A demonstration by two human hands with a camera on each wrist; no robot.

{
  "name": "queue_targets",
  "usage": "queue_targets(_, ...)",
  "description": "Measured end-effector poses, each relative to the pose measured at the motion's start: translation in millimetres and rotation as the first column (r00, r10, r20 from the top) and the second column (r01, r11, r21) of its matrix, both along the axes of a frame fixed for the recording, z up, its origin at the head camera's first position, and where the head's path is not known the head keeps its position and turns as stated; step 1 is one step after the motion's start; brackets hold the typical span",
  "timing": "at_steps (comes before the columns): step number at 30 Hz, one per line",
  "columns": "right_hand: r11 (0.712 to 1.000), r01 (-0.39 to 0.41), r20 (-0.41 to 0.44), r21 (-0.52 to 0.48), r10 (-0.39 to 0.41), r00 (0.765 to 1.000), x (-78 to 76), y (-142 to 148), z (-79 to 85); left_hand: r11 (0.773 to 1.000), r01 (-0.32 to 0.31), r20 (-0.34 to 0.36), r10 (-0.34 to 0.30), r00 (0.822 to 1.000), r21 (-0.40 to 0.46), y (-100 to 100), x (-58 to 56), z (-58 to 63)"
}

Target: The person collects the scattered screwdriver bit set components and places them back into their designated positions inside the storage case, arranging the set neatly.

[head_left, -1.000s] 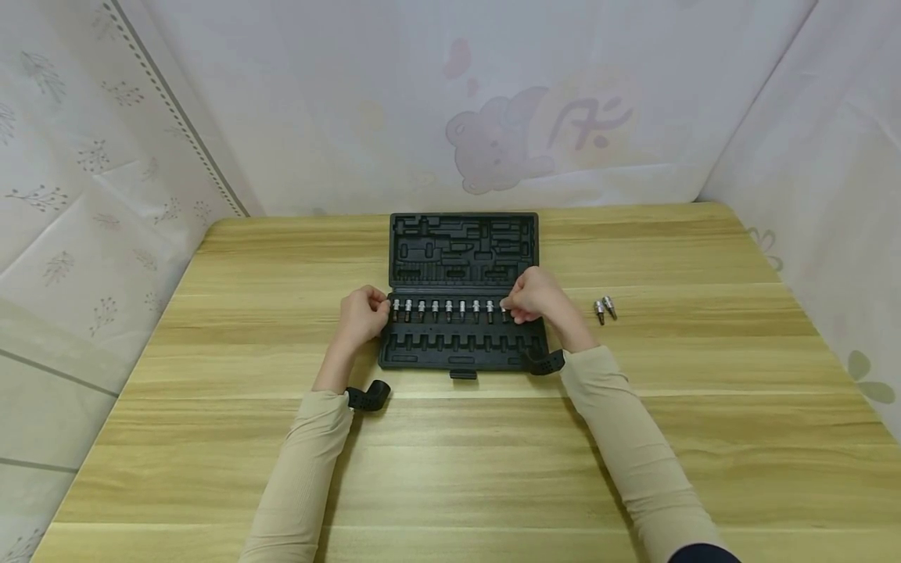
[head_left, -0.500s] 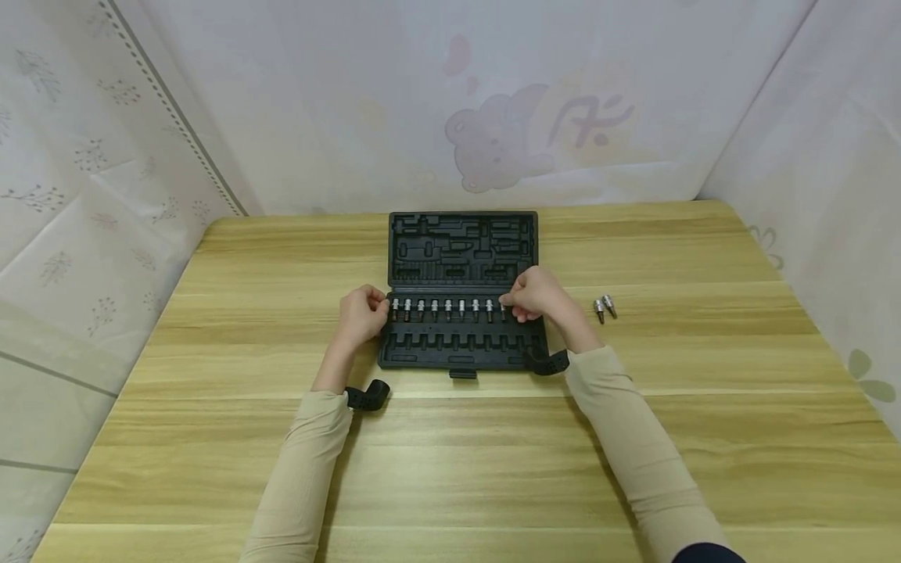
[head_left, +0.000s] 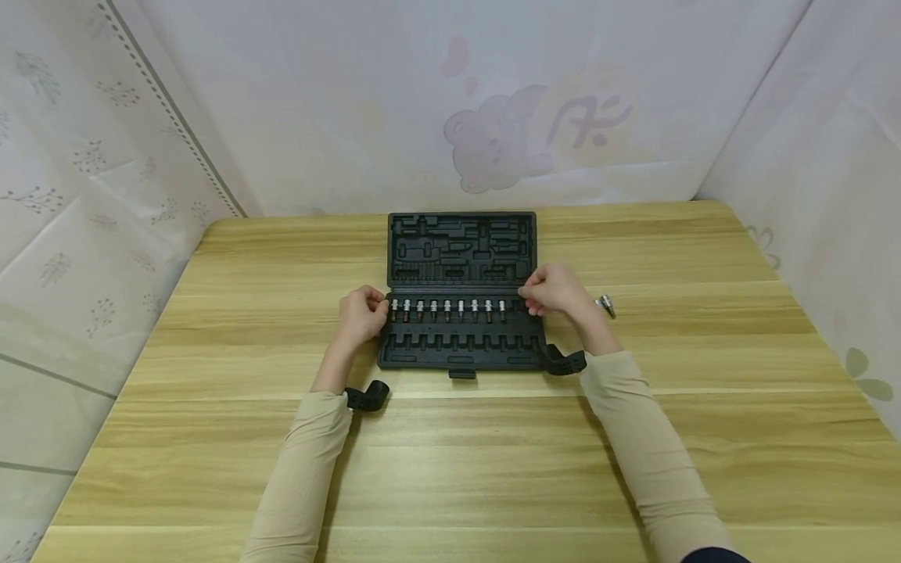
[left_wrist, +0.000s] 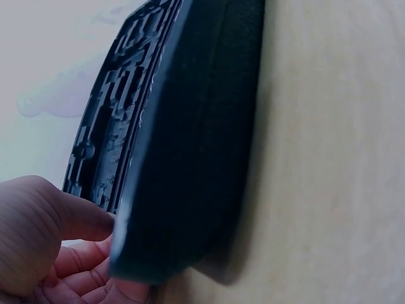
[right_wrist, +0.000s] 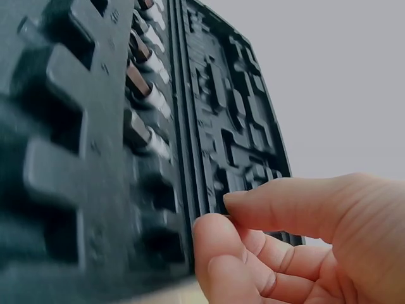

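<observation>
An open black plastic case (head_left: 493, 357) lies on the wooden table. Several silver bit sockets (head_left: 447, 310) stand in a row along the upper part of its base. My left hand (head_left: 362, 317) grips the base's left edge, the thumb on top and the fingers underneath in the left wrist view. Over the right end of the row is my right hand (head_left: 561, 291), thumb and index fingertip close together with nothing visible between them. Beside it, the right wrist view shows bare slots (right_wrist: 158, 244) past the last bit socket (right_wrist: 144, 134).
The moulded lid (head_left: 461, 249) lies back toward the curtain. Right of the case, two loose bit sockets (head_left: 608, 306) lie on the table, one mostly hidden by the right hand. A latch (head_left: 462, 374) juts from the case's front edge. Lower slots of the base hold nothing.
The right hand has let go of the rightmost bit socket in the row and shifted right, now partly covering the loose ones. The left hand stays on the case edge.
</observation>
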State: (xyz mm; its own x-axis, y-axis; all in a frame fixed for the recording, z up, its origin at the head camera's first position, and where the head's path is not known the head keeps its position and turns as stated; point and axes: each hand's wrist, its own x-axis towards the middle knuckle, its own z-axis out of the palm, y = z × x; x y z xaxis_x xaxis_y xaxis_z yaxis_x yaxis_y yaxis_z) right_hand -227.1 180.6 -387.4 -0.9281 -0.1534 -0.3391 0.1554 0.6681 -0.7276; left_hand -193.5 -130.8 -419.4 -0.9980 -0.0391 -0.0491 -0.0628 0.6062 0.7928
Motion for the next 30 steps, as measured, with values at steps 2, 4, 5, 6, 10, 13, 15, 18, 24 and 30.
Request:
queue_targets(2, 1.0, 0.007, 0.003, -0.01, -0.007, 1.0, 0.5, 4, 1.5, 1.0, -0.001, -0.002, 0.001, 1.0, -0.002, 0, -0.1, -0.5)
queue_targets(4, 1.0, 0.011, 0.001, -0.021, -0.011, 1.0, 1.1, 9, 2.5, 1.0, -0.001, -0.005, 0.001, 1.0, -0.005, 0, -0.2, -1.0)
queue_targets(5, 1.0, 0.013, -0.002, -0.025, -0.013, 1.0, 1.5, 11, 3.1, 1.0, -0.002, -0.006, 0.002, 1.0, -0.007, 0, -0.3, -1.4)
queue_targets(6, 0.999, 0.016, -0.005, -0.029, -0.016, 1.0, 1.8, 13, 3.6, 1.0, -0.003, -0.006, 0.003, 1.0, -0.006, 0, -0.3, -1.8)
queue_targets(10, 0.998, 0.038, -0.011, -0.058, -0.039, 0.999, 2.3, 22, 5.2, 1.0, -0.002, -0.009, 0.002, 1.0, -0.005, -1, -1.1, -2.7)
queue_targets(13, 0.996, 0.052, -0.004, -0.066, -0.053, 0.999, 2.4, 28, 6.9, 1.0, 0.001, -0.009, -0.001, 1.0, -0.005, -1, -1.7, -2.9)
queue_targets(15, 0.996, 0.06, -0.003, -0.061, -0.06, 0.998, 2.6, 32, 8.1, 1.0, 0.004, -0.01, -0.004, 1.0, -0.007, -1, -2.1, -3.1)
queue_targets(18, 0.996, 0.068, -0.001, -0.053, -0.069, 0.998, 3.4, 39, 8.7, 1.0, 0.006, -0.011, -0.006, 1.0, -0.01, -1, -2.1, -3.1)
queue_targets(24, 0.995, 0.09, -0.007, -0.047, -0.09, 0.996, 6.3, 51, 9.2, 1.0, 0.005, -0.007, -0.005, 1.0, -0.02, -1, -2.2, -3.2)
queue_targets(30, 0.993, 0.106, -0.021, -0.05, -0.107, 0.994, 8.6, 63, 8.5, 1.0, 0.004, -0.007, -0.004, 1.0, -0.022, -1, -2.7, -4.1)
